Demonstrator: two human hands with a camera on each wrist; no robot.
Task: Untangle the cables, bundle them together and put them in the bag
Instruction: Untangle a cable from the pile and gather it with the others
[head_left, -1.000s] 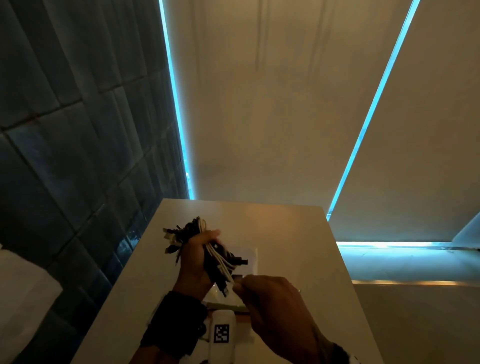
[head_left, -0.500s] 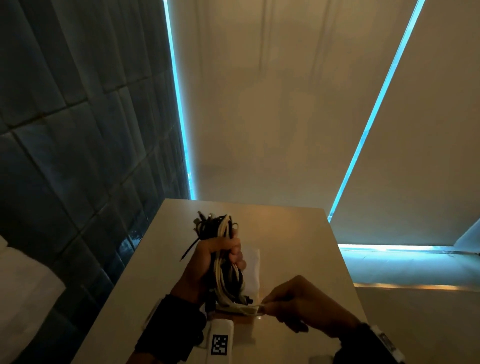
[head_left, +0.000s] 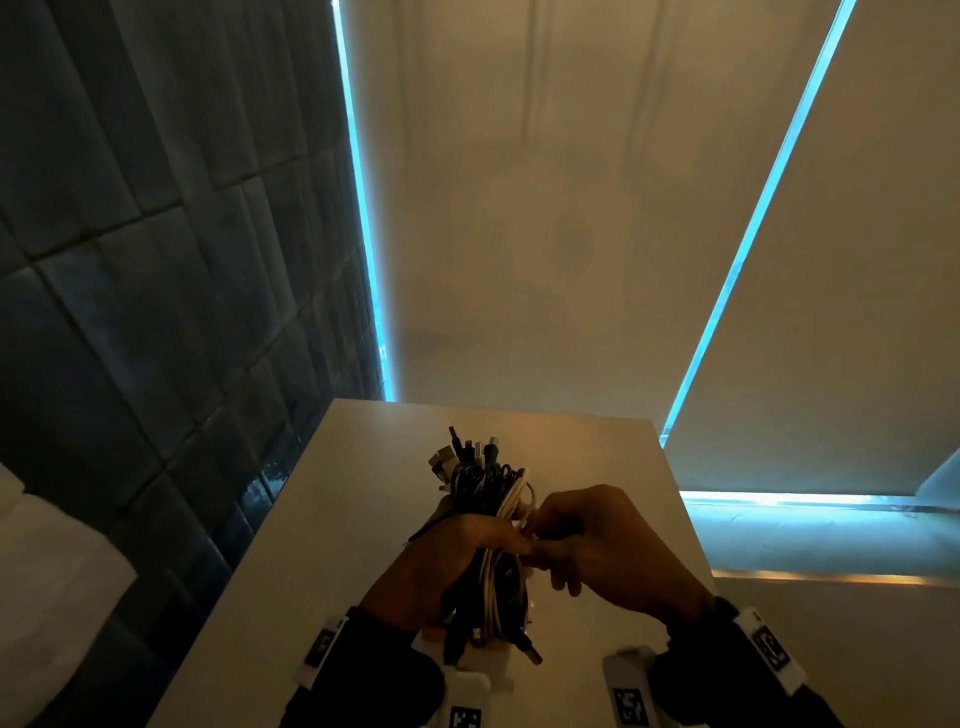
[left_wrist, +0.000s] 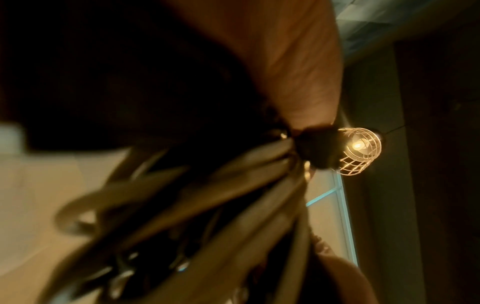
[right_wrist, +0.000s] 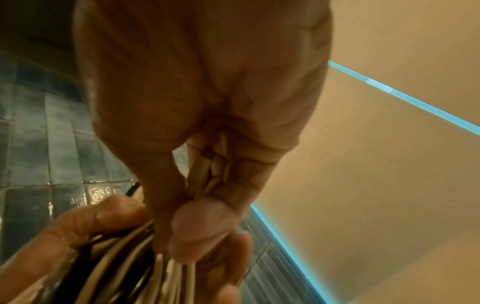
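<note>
A thick bundle of black and white cables (head_left: 485, 525) stands upright above the white table (head_left: 597, 467), plugs sticking out at its top. My left hand (head_left: 457, 561) grips the bundle around its middle. My right hand (head_left: 587, 545) is against the bundle's right side and pinches a white cable end (right_wrist: 201, 170) between thumb and fingers. In the left wrist view the cables (left_wrist: 207, 205) fill the frame, blurred. The bag cannot be made out for sure; a pale flat sheet (head_left: 483, 657) lies under the bundle's lower end.
A dark tiled wall (head_left: 156, 312) runs along the table's left edge. Beige blinds (head_left: 545, 208) with bright blue gaps hang behind the table. A lit caged lamp (left_wrist: 359, 151) shows in the left wrist view. A white cushion (head_left: 47, 597) sits at far left.
My right hand has moved up from the bundle's lower end to its right side at mid height, carrying the white cable end. My left hand has kept its grip, the bundle more upright.
</note>
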